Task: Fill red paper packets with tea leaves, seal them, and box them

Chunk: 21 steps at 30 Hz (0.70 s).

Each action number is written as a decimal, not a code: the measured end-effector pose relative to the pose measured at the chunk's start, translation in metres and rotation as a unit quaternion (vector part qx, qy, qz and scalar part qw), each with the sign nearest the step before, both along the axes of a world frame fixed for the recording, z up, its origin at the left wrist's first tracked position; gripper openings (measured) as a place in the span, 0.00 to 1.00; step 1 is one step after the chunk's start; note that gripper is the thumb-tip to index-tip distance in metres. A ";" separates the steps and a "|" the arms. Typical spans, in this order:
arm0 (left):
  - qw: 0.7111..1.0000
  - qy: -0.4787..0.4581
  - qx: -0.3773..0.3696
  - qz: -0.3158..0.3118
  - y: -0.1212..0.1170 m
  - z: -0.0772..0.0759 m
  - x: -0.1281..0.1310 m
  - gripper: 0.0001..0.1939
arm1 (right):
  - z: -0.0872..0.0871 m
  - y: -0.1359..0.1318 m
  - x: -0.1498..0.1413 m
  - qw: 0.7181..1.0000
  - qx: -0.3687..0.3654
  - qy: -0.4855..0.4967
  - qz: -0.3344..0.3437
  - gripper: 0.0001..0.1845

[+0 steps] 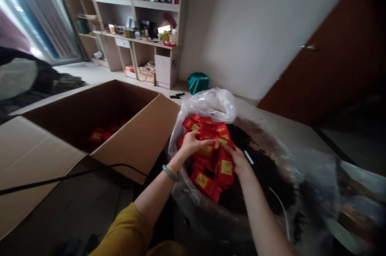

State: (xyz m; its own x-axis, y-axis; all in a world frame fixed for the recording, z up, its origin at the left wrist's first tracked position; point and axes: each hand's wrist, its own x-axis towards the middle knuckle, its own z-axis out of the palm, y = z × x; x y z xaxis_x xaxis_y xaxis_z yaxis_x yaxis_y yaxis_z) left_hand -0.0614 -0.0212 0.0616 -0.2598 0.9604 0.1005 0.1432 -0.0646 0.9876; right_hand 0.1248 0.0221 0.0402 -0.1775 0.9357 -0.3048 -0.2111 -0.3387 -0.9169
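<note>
Small red packets (206,181) with gold labels lie heaped in a clear plastic bag (221,101), on its left side. My left hand (193,144) reaches into the heap, thumb laid across several packets, the other fingers mostly hidden. A green bangle (170,172) circles that wrist. On the heap's right side, my right hand (239,159) grips an upright red packet (225,163), thumb on its top and fingers along its edge. Dark loose leaves (271,171), like dried tea, fill the bag's right part, with a small white strip (249,157) on them.
To the left stands an open cardboard box (144,131) with more red packets deep inside. A black cord (75,176) crosses its flap. Behind are a shelf unit (132,39), a green bin-like object (198,83) and a brown door (319,59). Plastic bags (358,195) lie at right.
</note>
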 end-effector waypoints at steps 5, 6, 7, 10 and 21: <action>0.998 -0.011 0.019 0.057 -0.034 0.049 -0.053 0.20 | 0.046 -0.003 -0.059 0.995 0.029 -0.013 0.098 0.23; 0.996 -0.024 0.021 0.081 -0.042 0.057 -0.068 0.21 | 0.055 -0.005 -0.079 0.992 0.037 -0.014 0.116 0.22; 0.993 -0.040 0.025 0.108 -0.052 0.064 -0.084 0.21 | 0.063 -0.007 -0.100 0.990 0.045 -0.014 0.135 0.22; 0.982 -0.100 0.046 0.157 -0.081 0.080 -0.137 0.21 | 0.084 -0.015 -0.171 0.978 0.048 -0.017 0.202 0.17; 0.890 -0.140 0.063 0.428 -0.144 0.055 -0.333 0.26 | 0.088 -0.053 -0.420 0.939 -0.007 -0.024 0.344 0.12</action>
State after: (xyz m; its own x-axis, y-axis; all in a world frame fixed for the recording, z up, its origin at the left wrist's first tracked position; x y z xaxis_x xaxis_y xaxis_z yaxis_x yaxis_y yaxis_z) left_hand -0.3943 -0.1656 0.1170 -0.9236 0.3833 0.0090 -0.0581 -0.1630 0.9849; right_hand -0.2951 -0.0308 0.1284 -0.7241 0.6000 -0.3401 0.1042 -0.3923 -0.9139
